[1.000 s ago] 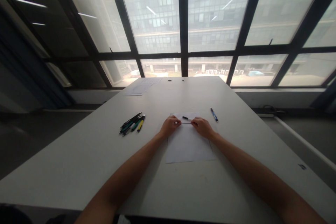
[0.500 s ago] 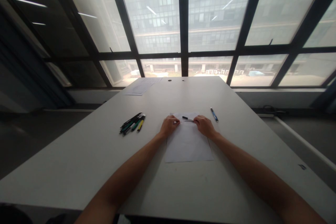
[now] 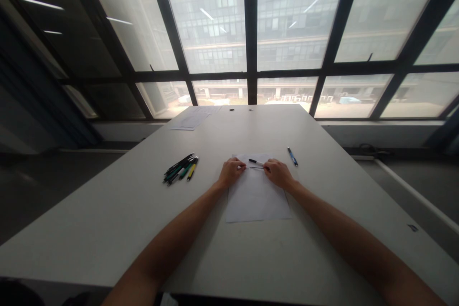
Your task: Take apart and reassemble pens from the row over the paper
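Observation:
A sheet of white paper lies under both hands. My left hand rests on its upper left part, thumb and fingertips pinched together; anything between them is too small to make out. My right hand is closed at the upper right, its fingertips on a thin dark rod that looks like a pen refill. The rod points left toward my left fingertips, with a small gap between. Just above it lies a pen part with a black end and pale body, whose right end reaches my right fingers.
Left of the paper is a pile of black and green pens beside a yellow pen. A blue pen lies to the right. Printed sheets lie at the white table's far left, and a small dark piece near its right edge.
The thin rod has shifted slightly down, away from the pen part, and shows more clearly. My right fingertips have moved a little left. My left hand stays almost still.

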A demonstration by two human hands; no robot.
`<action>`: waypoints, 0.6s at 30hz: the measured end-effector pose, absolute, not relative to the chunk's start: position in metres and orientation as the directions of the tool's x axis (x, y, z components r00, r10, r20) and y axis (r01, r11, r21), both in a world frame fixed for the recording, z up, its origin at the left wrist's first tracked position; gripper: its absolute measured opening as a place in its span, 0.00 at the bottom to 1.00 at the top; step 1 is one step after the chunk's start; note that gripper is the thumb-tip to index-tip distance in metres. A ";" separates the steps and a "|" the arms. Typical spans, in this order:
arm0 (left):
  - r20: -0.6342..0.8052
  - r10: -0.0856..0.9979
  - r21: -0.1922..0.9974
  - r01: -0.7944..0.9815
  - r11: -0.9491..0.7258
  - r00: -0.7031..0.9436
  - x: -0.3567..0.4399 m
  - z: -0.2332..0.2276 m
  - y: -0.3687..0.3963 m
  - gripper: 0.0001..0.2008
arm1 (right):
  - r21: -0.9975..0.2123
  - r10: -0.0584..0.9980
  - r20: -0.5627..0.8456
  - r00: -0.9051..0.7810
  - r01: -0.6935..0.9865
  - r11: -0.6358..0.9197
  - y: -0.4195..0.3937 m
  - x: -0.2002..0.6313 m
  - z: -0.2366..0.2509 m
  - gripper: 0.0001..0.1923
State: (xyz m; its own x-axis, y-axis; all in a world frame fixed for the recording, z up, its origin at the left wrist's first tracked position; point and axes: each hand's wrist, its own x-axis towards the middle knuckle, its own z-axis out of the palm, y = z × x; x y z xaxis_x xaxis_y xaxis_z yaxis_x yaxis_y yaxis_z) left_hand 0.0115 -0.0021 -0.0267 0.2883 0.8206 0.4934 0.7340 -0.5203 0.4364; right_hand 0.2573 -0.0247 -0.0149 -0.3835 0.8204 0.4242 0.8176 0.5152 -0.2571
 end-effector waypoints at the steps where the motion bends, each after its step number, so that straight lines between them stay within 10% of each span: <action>1: 0.493 0.827 0.450 0.734 -0.508 0.270 0.012 -0.026 -0.002 0.07 | -0.253 0.824 0.416 -0.384 0.821 0.511 -0.025 0.257 -0.014 0.09; 18: 0.480 0.866 0.464 0.797 -0.386 0.140 0.010 -0.023 -0.005 0.07 | -0.204 0.851 0.335 -0.405 0.850 0.485 -0.030 0.256 -0.008 0.09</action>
State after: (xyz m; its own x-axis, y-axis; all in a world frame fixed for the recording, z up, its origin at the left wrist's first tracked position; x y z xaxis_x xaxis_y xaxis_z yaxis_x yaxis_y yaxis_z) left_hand 0.0099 -0.0046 -0.0225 0.1400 0.8661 0.4800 0.7971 -0.3861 0.4642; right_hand 0.2560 -0.0297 -0.0076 -0.4053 0.8508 0.3346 0.8502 0.4853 -0.2041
